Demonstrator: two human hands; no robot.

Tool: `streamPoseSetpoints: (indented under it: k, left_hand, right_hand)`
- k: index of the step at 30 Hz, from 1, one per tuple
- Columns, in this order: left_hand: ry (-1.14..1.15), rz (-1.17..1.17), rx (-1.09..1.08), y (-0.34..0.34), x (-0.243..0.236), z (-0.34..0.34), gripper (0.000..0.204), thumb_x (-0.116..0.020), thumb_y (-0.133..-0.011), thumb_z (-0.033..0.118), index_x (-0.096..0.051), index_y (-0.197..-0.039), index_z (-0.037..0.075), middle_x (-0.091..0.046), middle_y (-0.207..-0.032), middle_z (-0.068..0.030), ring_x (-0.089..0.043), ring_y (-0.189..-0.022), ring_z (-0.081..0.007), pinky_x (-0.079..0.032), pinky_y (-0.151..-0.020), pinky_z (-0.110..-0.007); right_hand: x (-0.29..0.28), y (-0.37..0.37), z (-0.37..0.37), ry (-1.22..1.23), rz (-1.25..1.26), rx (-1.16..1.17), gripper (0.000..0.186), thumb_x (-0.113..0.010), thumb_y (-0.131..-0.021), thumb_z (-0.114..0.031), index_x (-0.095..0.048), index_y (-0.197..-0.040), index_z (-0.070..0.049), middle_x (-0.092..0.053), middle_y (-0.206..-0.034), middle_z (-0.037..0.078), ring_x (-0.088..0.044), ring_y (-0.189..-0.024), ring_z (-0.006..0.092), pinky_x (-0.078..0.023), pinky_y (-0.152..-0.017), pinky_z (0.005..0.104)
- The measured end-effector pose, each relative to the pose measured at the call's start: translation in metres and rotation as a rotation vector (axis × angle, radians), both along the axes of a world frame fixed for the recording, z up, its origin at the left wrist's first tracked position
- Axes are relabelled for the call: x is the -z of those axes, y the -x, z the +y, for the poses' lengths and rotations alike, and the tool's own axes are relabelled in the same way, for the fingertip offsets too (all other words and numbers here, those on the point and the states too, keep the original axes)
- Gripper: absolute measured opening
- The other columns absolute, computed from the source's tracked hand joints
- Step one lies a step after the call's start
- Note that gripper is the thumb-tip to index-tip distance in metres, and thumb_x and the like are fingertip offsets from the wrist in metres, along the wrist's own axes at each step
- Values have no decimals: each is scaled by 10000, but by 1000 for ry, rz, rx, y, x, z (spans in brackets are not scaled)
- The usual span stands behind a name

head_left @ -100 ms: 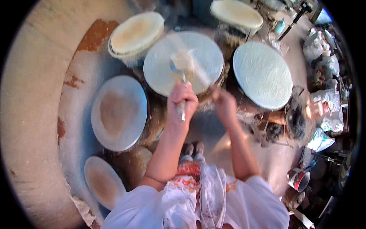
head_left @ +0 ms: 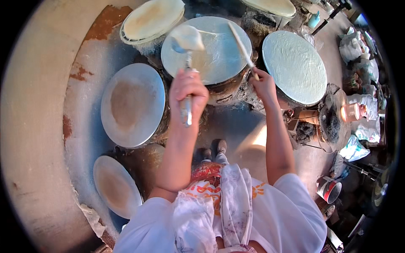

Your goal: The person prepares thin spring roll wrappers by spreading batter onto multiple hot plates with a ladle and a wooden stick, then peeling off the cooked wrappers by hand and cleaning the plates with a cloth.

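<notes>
My left hand (head_left: 189,90) is closed on the metal handle of a ladle (head_left: 185,110). Its bowl, blurred and covered in pale batter, is over the centre round griddle (head_left: 219,59), whose surface shows pale smears and streaks. In my right hand (head_left: 263,84) is a long pale stick (head_left: 241,46), angled up across that griddle's right side. Beside it, the right griddle (head_left: 293,67) carries a full white layer of batter. The left griddle (head_left: 130,105) shows a brown patch in the middle.
Two griddles with pale rounds (head_left: 149,21) (head_left: 270,6) stand at the back, another griddle (head_left: 116,185) at lower left. A curved wall (head_left: 38,118) bounds the left. On the right are a metal stand (head_left: 333,126), plastic bags (head_left: 354,147), a bucket (head_left: 328,189) and a black pole (head_left: 331,17).
Both hands have moved forward, the left hand also slightly left with the ladle, and the right hand outward to the right. The stick now shows clearly over the centre griddle. The view has shifted.
</notes>
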State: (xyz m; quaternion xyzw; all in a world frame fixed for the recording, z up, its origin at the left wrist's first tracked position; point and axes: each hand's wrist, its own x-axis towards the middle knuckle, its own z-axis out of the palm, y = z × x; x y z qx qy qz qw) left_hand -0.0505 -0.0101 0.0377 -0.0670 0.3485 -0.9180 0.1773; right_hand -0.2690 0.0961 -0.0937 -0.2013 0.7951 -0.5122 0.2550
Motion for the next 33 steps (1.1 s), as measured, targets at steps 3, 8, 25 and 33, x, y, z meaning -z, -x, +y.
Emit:
streamPoseSetpoints:
  k: [3,8,25,33]
  left_hand:
    - [64,19,-79,-40,10,-5,298,-506,-955,111,-407,-675,88,-406,-547,11,-415,-378,-89,-408,-358,-223]
    - [189,-133,-74,-136,12,-43,305,-491,-970,143,-393,-687,87,-394,-543,11,-420,-398,-103,-407,-376,-236]
    - [487,-690,-169,-173,130,-125,360,-545,-985,302,-420,-712,103,-379,-550,38,-425,-433,-72,-399,-413,-220]
    - [846,-1229,-347,-178,108,-159,308,-556,-981,217,-476,-1271,283,-406,-636,40,-390,-454,-35,-354,-392,-184]
  right_hand:
    - [53,-43,-14,8,120,-195,390,-670,-794,-134,-672,-1183,-110,-668,-778,96,-599,-601,140,-492,-581,321]
    - [31,-59,-12,52,96,-224,399,-661,-855,-98,-631,-1254,-89,-650,-768,57,-471,-504,69,-378,-443,269]
    - [68,-266,-137,283,285,-366,533,-626,-675,74,-605,-1203,4,-531,-1092,192,-542,-1005,356,-464,-865,384]
    - [31,-279,-181,118,638,-531,359,-571,-770,8,-612,-1127,4,-557,-1020,176,-556,-920,357,-476,-808,408]
